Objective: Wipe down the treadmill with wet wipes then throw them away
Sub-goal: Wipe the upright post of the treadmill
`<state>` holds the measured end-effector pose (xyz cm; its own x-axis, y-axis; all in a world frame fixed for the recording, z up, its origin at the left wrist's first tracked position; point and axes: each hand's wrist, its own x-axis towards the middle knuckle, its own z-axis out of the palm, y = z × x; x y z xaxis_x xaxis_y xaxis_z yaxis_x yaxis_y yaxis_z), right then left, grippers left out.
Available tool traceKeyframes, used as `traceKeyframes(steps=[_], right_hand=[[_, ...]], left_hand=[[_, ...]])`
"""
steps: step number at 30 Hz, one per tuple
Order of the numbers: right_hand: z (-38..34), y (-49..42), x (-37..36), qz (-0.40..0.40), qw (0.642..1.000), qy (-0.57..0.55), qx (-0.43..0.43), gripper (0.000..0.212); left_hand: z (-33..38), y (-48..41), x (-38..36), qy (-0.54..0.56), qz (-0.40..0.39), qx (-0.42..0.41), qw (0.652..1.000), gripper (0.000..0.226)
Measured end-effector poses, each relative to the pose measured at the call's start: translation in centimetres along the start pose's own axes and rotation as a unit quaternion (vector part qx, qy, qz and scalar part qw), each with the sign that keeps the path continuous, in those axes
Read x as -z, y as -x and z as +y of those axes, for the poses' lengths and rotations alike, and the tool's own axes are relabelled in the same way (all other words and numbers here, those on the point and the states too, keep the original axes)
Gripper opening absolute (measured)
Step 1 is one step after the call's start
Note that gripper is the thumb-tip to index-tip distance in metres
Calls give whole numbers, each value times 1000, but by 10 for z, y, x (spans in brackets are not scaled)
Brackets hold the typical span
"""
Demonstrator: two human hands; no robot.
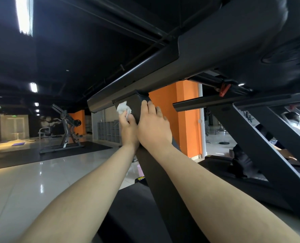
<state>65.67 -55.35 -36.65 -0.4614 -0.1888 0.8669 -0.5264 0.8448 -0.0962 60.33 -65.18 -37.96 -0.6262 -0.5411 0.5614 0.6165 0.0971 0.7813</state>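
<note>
Fingers [122,118] of left hand [129,131] round wipe [122,106]

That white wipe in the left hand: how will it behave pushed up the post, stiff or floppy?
Probably floppy: the wipe sits crumpled in folds above the left hand, so it should bunch rather than stay flat. Likely very light: a small pinch holds it. On the smooth dark post it may slide easily.
</note>
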Motion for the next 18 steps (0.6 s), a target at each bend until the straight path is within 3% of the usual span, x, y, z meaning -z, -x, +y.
traceKeyframes(steps=[2, 4, 7, 13, 18], right_hand=[[1, -1, 0, 5, 1000, -17, -3, 57], [4, -2, 2, 20, 997, -73, -17, 49], [5, 0, 7, 71, 984, -162, -35, 40], [3, 4, 5, 79, 990, -114, -6, 45], [2, 5, 4, 64, 992, -103, -13, 47]], left_hand=[[3, 0, -2, -14, -31, -42, 999, 70], [12, 7, -1, -86, -56, -131, 986, 30], [10, 9, 3, -113, -88, -221, 965, 26], [-31, 12, 28, -203, -4, -135, 970, 47], [-2, 16, 22, -76, -54, -137, 986, 50]])
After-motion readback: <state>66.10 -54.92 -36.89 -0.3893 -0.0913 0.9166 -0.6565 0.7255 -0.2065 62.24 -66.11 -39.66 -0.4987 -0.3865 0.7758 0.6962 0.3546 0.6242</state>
